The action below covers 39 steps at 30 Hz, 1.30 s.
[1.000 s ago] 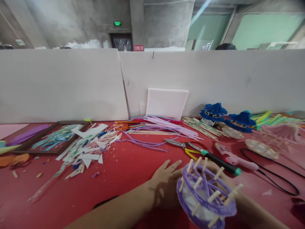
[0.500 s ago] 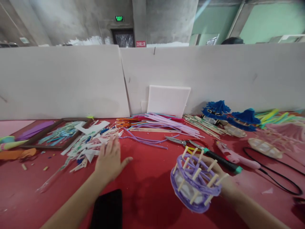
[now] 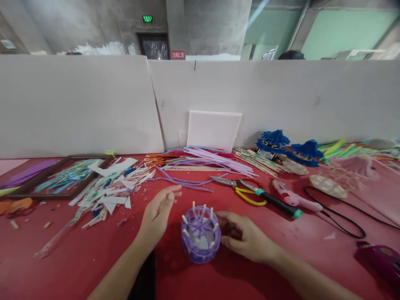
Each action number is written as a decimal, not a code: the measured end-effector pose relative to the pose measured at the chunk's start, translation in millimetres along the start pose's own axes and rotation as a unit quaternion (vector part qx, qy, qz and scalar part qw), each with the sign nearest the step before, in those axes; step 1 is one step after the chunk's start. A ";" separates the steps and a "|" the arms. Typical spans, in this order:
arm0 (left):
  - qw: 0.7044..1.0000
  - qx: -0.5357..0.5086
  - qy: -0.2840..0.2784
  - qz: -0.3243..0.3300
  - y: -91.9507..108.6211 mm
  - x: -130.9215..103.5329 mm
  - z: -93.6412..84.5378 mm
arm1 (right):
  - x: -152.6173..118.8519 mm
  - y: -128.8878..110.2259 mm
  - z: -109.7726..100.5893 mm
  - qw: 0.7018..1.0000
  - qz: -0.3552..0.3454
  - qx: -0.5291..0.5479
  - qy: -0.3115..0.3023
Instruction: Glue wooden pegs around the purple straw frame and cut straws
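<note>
A small round frame (image 3: 201, 233) of purple pipe cleaners and short wooden sticks stands upright at the front middle, its spoked top facing up and a pale base inside. My right hand (image 3: 246, 235) is at its right side, thumb and forefinger against the rim; its other fingers are curled and partly shaded. To the left, my left hand (image 3: 159, 208) is raised above the table, holding nothing, with its fingers stretched to the right and the thumb apart. It does not touch the frame. A black flat object (image 3: 145, 279) lies partly hidden under my left forearm.
Scissors with yellow handles (image 3: 250, 196), black-handled pliers (image 3: 278, 203) and a pink glue gun (image 3: 296, 199) with a cord lie right. Purple pipe cleaners (image 3: 218, 160) lie behind. Paper scraps (image 3: 115, 187) and a brown frame (image 3: 71, 196) are left; blue-topped models (image 3: 275, 139) stand back right.
My right hand has brought the purple frame left and turned it from tilted to upright. My left hand has lifted off the table beside the scraps and moved right, toward the frame.
</note>
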<state>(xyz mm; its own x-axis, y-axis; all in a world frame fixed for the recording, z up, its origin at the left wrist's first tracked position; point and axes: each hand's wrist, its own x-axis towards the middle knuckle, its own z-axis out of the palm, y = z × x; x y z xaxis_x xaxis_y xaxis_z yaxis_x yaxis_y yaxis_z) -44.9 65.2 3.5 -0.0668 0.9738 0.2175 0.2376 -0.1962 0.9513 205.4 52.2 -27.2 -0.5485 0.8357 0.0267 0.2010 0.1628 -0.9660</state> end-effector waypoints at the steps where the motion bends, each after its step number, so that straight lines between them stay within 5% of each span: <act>1: 1.000 -0.015 0.005 -0.016 -4.3 -2.6 3.0 | 0.0 1.3 0.7 1.000 -0.019 -0.008 0.004; 8: 0.998 -0.050 -0.026 -0.024 -9.4 -12.7 -1.8 | 13.0 9.7 -3.7 0.988 -0.050 -0.097 0.105; 13: 0.982 0.009 -0.158 0.102 -3.0 -19.9 -7.7 | 16.7 15.6 -7.3 0.986 -0.023 -0.096 0.135; 16: 0.974 0.015 -0.194 0.119 -4.2 -23.5 -8.2 | 16.1 11.9 -9.6 0.984 -0.050 -0.114 0.125; 28: 0.975 -0.084 -0.204 0.028 0.9 -25.9 1.7 | 22.5 11.1 -12.8 0.983 -0.058 -0.143 0.100; 39: 0.979 0.013 -0.197 0.045 2.8 -20.7 0.4 | 27.1 13.9 -13.8 0.985 -0.032 -0.119 0.117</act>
<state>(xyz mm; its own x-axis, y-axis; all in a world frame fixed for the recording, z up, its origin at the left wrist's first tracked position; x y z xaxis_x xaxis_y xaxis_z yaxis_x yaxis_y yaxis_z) -42.4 44.6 1.6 0.3326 0.9230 0.1936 0.2512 -0.2846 0.9252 204.5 84.3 -36.4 -0.3702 0.9133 0.1700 0.3729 0.3137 -0.8733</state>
